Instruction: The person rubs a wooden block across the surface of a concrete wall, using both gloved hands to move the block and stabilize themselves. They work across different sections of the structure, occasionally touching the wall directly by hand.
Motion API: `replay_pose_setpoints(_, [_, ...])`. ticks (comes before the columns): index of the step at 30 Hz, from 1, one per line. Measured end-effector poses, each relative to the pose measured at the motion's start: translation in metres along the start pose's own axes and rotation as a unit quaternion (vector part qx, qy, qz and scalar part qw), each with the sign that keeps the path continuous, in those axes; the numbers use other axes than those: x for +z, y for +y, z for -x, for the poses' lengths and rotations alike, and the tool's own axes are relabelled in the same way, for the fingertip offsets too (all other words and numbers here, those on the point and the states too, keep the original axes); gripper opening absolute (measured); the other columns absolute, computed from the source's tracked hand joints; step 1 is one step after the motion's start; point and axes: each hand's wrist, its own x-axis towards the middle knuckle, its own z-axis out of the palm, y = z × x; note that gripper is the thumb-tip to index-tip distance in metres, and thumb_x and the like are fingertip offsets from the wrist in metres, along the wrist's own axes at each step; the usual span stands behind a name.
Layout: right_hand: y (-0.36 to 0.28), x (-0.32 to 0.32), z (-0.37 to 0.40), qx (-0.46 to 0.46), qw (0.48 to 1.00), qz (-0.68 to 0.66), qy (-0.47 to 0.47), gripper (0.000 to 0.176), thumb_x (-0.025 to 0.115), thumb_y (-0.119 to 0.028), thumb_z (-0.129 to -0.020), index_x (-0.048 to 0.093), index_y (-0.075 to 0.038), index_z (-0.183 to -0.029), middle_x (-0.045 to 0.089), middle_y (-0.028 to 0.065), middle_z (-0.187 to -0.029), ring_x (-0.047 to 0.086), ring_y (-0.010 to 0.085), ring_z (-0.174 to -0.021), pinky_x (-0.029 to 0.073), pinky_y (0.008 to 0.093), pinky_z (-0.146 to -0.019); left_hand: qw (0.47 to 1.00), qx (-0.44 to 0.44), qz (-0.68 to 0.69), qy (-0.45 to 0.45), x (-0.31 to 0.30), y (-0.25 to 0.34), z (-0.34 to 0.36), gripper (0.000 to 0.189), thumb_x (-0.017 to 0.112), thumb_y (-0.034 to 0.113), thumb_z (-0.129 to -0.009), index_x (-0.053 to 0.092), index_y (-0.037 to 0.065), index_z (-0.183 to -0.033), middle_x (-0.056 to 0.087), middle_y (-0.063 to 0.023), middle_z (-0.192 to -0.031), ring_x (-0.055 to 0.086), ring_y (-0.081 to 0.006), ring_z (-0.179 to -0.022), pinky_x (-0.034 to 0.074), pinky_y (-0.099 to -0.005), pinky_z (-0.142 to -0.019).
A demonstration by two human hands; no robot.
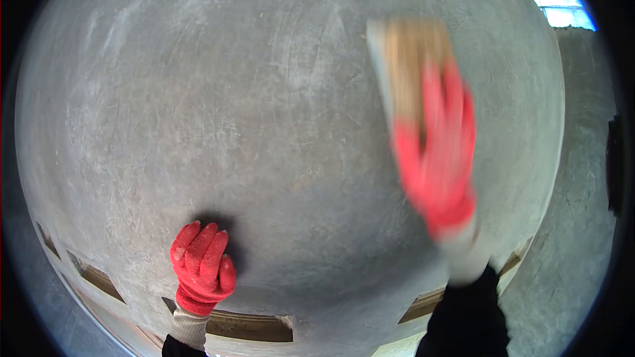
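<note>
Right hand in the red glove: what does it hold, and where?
The right hand grips a wooden board at its lower end; blur hides details.

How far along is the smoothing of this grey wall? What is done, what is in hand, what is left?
Done: grey plaster covers the whole visible wall, with no bare patch in view. In hand: the right hand holds a wooden float against the upper right, blurred; the left hand rests on the wall lower down. Left: swirl marks and rough streaks show across the surface, so finishing passes probably remain.
</note>
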Motion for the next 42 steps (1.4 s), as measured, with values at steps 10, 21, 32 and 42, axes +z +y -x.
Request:
replay_pose_setpoints(10, [-0.033, -0.037, 0.071, 0.01, 0.994, -0.032, -0.104, 0.071, 0.057, -0.034, -0.088, 0.036, 0.003, -0.145, 0.038, 0.0363, -0.139, 0.041, 0.0561, -0.123, 0.033, 0.0631, -0.102, 0.999, 0.009, 0.033, 0.018, 0.003, -0.001, 0.0, 0.031, 0.054, 0.016, -0.081, 0.065, 0.008, -0.109, 0.061, -0.0099, -0.116, 0.053, -0.0318, -0.112, 0.047, -0.0454, -0.093])
replay_pose_setpoints(21, [0.106, 0.069, -0.129, 0.146, 0.988, -0.012, 0.049, 0.059, 0.059, -0.039, -0.088, 0.051, -0.003, -0.134, 0.05, 0.0237, -0.137, 0.048, 0.0396, -0.126, 0.04, 0.0422, -0.105, 0.998, 0.009, 0.069, 0.002, -0.001, -0.008, 0.005, 0.032, 0.053, 0.017, -0.083, 0.065, 0.007, -0.111, 0.061, -0.0115, -0.116, 0.053, -0.0337, -0.112, 0.044, -0.0454, -0.095])
replay_pose_setpoints(32, [-0.133, -0.078, 0.26, 0.071, 0.982, -0.075, -0.155, 0.075, 0.057, -0.049, -0.088, 0.038, -0.003, -0.144, 0.029, 0.034, -0.146, 0.035, 0.0555, -0.129, 0.033, 0.0708, -0.098, 0.999, -0.039, -0.003, -0.02, -0.042, -0.099, 0.049, 0.04, 0.051, 0.014, -0.084, 0.059, -0.001, -0.119, 0.058, -0.0183, -0.124, 0.051, -0.0406, -0.117, 0.038, -0.0495, -0.101])
replay_pose_setpoints(42, [-0.045, 0.068, -0.157, 0.175, 0.984, -0.006, 0.041, 0.059, 0.053, -0.043, -0.086, 0.053, -0.003, -0.129, 0.051, 0.0248, -0.135, 0.049, 0.0414, -0.123, 0.042, 0.0437, -0.102, 0.999, -0.014, -0.007, -0.031, -0.034, -0.102, 0.06, 0.04, 0.049, 0.016, -0.088, 0.058, -0.003, -0.123, 0.055, -0.02, -0.129, 0.047, -0.0427, -0.124, 0.034, -0.0506, -0.104])
